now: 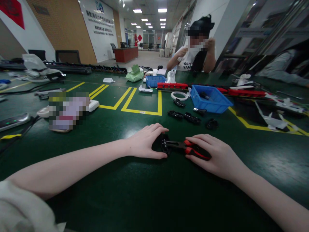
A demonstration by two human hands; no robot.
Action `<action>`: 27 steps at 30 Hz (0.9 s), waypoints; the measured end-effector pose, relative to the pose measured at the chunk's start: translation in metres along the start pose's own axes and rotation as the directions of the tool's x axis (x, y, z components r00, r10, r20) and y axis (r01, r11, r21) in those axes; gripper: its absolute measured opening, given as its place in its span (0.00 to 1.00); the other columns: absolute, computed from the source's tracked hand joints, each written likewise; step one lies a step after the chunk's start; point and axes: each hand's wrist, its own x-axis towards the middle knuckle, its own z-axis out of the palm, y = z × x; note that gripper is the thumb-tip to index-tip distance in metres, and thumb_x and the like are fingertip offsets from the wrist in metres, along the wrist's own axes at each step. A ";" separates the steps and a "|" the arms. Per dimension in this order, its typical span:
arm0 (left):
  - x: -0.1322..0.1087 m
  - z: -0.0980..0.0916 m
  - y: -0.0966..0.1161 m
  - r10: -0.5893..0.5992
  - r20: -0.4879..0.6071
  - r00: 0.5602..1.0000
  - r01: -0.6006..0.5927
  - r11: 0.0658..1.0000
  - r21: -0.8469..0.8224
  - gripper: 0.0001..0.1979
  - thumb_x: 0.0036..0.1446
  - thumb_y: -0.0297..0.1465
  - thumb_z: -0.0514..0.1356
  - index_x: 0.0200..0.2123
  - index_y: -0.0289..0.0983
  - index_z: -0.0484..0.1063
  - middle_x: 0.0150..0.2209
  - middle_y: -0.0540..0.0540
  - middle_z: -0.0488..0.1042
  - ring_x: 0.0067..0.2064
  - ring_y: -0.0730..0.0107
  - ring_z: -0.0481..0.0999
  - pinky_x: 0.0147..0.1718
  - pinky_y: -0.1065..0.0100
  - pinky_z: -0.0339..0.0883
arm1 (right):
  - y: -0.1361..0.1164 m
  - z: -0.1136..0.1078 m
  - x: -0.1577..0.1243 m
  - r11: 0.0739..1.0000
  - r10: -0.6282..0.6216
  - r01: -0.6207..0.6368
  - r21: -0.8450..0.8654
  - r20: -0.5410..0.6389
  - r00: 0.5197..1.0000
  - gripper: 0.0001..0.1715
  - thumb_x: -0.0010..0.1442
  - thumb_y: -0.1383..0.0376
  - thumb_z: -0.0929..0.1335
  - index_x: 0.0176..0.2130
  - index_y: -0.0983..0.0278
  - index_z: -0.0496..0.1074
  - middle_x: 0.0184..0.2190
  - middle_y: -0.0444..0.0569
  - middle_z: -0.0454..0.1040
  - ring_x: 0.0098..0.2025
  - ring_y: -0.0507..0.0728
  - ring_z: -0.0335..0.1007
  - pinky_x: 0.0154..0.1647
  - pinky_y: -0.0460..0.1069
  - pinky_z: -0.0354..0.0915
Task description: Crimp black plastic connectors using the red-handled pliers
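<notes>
Between clamped fingers of the left hand (pixel 145 142), hold the part (pixel 165 144) steady; the right hand (pixel 214 154), wrapped round the pliers (pixel 189 150), should squeeze gently

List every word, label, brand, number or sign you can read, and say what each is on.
"NEW", then "YAN" with the rest unclear: white shirt of the person opposite.
Wall sign: lettering too blurred to read.
Small label on the yellow tape: too small.
Red banner: unreadable.
Phone: pixelated.
</notes>
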 end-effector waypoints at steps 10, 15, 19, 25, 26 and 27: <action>0.003 -0.003 -0.003 0.052 -0.005 0.999 -0.052 0.994 -0.093 0.30 0.53 0.40 0.67 0.56 0.37 0.64 0.53 0.40 0.71 0.53 0.53 0.71 0.54 0.53 0.64 | 0.001 -0.001 -0.003 0.998 0.064 -0.064 0.000 0.035 0.997 0.25 0.60 0.52 0.69 0.53 0.61 0.72 0.46 0.55 0.76 0.42 0.61 0.75 0.39 0.56 0.74; 0.003 -0.005 -0.006 0.094 0.013 0.995 -0.091 0.988 -0.123 0.23 0.53 0.39 0.68 0.50 0.37 0.70 0.54 0.40 0.71 0.55 0.54 0.71 0.55 0.53 0.62 | 0.005 -0.001 -0.003 0.999 0.030 -0.031 -0.017 -0.057 0.998 0.25 0.58 0.55 0.70 0.54 0.60 0.71 0.47 0.55 0.76 0.45 0.62 0.74 0.42 0.58 0.73; 0.004 -0.006 -0.008 0.095 0.032 0.995 -0.090 0.985 -0.147 0.21 0.52 0.39 0.68 0.48 0.38 0.72 0.56 0.41 0.70 0.56 0.53 0.70 0.55 0.53 0.61 | 0.004 0.000 -0.002 1.000 0.024 -0.026 -0.017 -0.112 0.993 0.26 0.58 0.57 0.70 0.55 0.60 0.70 0.47 0.55 0.75 0.46 0.63 0.74 0.42 0.58 0.72; 0.005 -0.007 -0.009 0.122 0.029 0.992 -0.114 0.976 -0.184 0.21 0.52 0.37 0.69 0.47 0.38 0.73 0.56 0.41 0.71 0.56 0.55 0.70 0.55 0.56 0.60 | 0.002 0.000 -0.002 1.000 0.012 -0.013 -0.010 -0.114 0.993 0.24 0.59 0.58 0.70 0.54 0.60 0.70 0.46 0.54 0.75 0.45 0.62 0.74 0.42 0.57 0.72; 0.005 -0.008 -0.009 0.130 0.029 0.991 -0.123 0.975 -0.185 0.21 0.52 0.37 0.69 0.48 0.37 0.73 0.56 0.41 0.71 0.56 0.55 0.70 0.55 0.56 0.60 | 0.002 0.000 -0.002 1.000 0.005 -0.007 -0.017 -0.111 0.994 0.24 0.59 0.58 0.70 0.54 0.61 0.70 0.46 0.55 0.75 0.44 0.62 0.74 0.42 0.57 0.72; 0.005 -0.008 -0.010 0.138 0.032 0.990 -0.130 0.974 -0.186 0.22 0.52 0.37 0.69 0.49 0.37 0.73 0.57 0.42 0.71 0.56 0.56 0.70 0.55 0.57 0.60 | 0.002 0.000 -0.002 1.000 -0.004 0.001 -0.026 -0.108 0.994 0.24 0.59 0.58 0.70 0.54 0.62 0.70 0.46 0.55 0.75 0.44 0.62 0.74 0.42 0.57 0.72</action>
